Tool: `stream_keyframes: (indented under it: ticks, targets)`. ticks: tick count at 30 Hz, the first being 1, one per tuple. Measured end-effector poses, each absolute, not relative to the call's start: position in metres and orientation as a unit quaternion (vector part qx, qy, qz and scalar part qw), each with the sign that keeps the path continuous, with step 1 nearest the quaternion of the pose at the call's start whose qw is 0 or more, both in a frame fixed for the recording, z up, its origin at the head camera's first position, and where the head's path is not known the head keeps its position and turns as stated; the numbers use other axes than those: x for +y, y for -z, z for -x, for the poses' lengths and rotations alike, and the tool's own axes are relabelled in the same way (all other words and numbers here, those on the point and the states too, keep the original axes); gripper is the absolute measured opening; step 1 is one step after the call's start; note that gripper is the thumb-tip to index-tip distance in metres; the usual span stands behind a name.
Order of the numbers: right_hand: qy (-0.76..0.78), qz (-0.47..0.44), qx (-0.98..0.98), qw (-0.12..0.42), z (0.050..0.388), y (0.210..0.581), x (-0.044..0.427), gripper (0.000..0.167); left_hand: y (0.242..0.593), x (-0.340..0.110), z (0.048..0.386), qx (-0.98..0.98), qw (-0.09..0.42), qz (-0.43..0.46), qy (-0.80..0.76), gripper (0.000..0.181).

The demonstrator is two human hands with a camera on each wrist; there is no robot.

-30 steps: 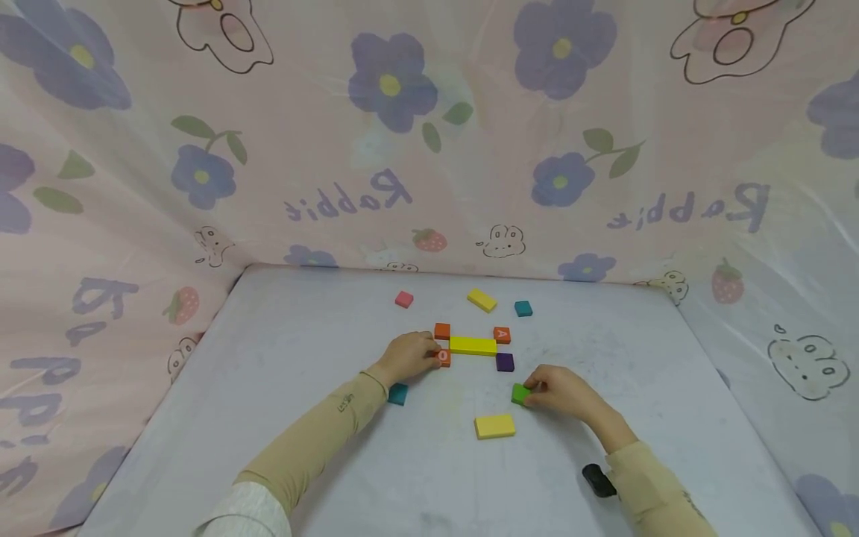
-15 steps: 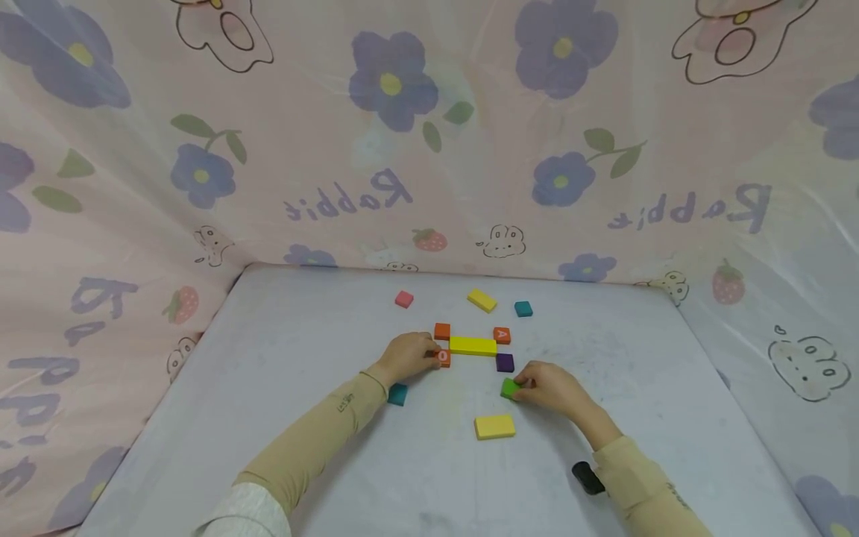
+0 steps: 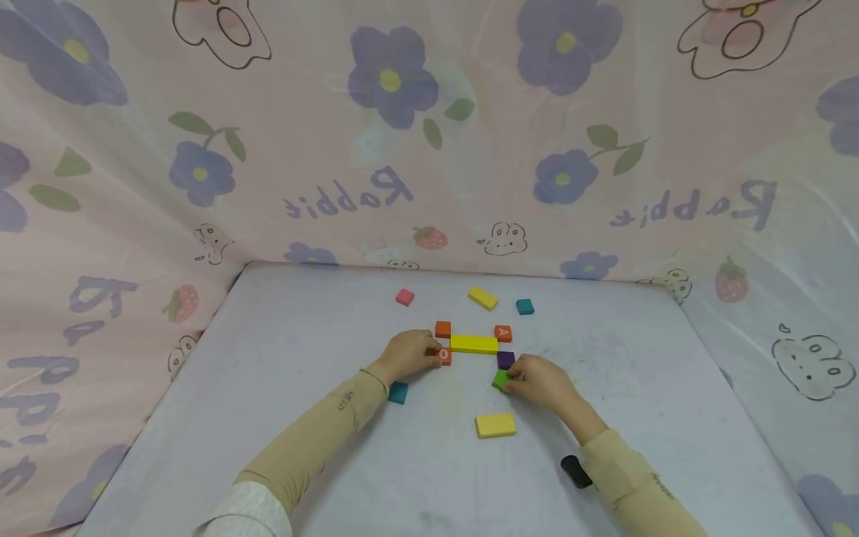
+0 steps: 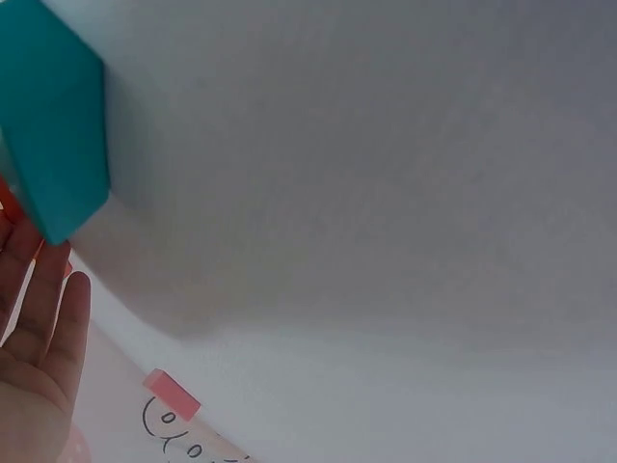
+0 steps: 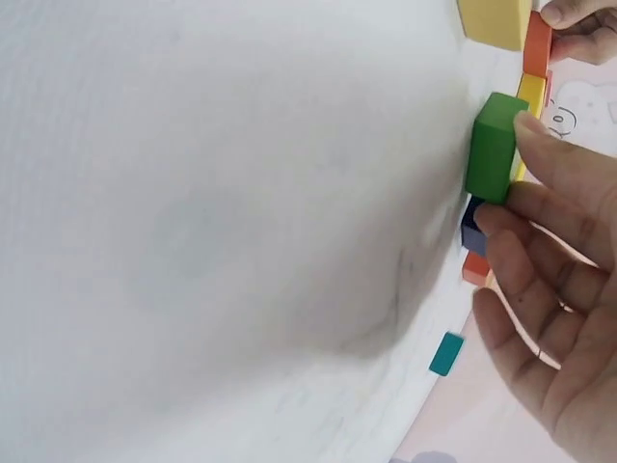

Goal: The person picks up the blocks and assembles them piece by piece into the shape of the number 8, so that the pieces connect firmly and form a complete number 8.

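My right hand [image 3: 545,382] pinches a green block [image 5: 494,145] between thumb and fingertips, just in front of the purple block [image 3: 506,360]. My left hand [image 3: 408,353] holds an orange block marked O [image 3: 444,356] at the near left end of the long yellow block [image 3: 473,344]. Seen from the right wrist, the left thumb and a finger grip that orange block. A plain orange block [image 3: 443,329] and an orange block marked A [image 3: 503,333] stand at the yellow block's far corners. Beside my left wrist lies a teal block [image 4: 58,125], partly covered by the sleeve in the head view.
Nearer to me lies a yellow block [image 3: 495,426]. A pink block [image 3: 405,297], another yellow block [image 3: 482,298] and a second teal block [image 3: 525,306] lie toward the back of the white table [image 3: 302,321]. A patterned sheet [image 3: 429,149] surrounds the far sides.
My right hand has moved left and away from me, bringing the green block close to the purple one. My left hand has stayed at the orange block marked O.
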State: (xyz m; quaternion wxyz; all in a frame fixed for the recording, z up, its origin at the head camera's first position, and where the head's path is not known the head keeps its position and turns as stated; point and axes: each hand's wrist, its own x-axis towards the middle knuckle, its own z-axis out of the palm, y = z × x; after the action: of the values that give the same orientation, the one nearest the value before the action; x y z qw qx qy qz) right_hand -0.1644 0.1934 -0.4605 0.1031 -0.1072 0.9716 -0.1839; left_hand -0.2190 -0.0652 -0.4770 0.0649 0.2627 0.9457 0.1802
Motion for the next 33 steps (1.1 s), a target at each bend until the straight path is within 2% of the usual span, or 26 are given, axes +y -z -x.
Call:
stream_keyframes:
  ticks: [7, 17, 33]
  targets:
    - [0.159, 0.105, 0.979, 0.079, 0.1633, 0.4580, 0.1875, 0.023, 0.4765, -0.0645, 0.2184, 0.946, 0.059, -0.266, -0.175, 0.031]
    - [0.152, 0.092, 0.981, 0.078, 0.1606, 0.4607, 0.1846, 0.024, 0.4776, -0.0627, 0.2183, 0.946, 0.048, -0.274, -0.164, 0.027]
    - [0.151, 0.084, 0.982, 0.076, 0.1594, 0.4601, 0.1832, 0.024, 0.4787, -0.0624, 0.2151, 0.948, 0.058, -0.247, -0.191, 0.032]
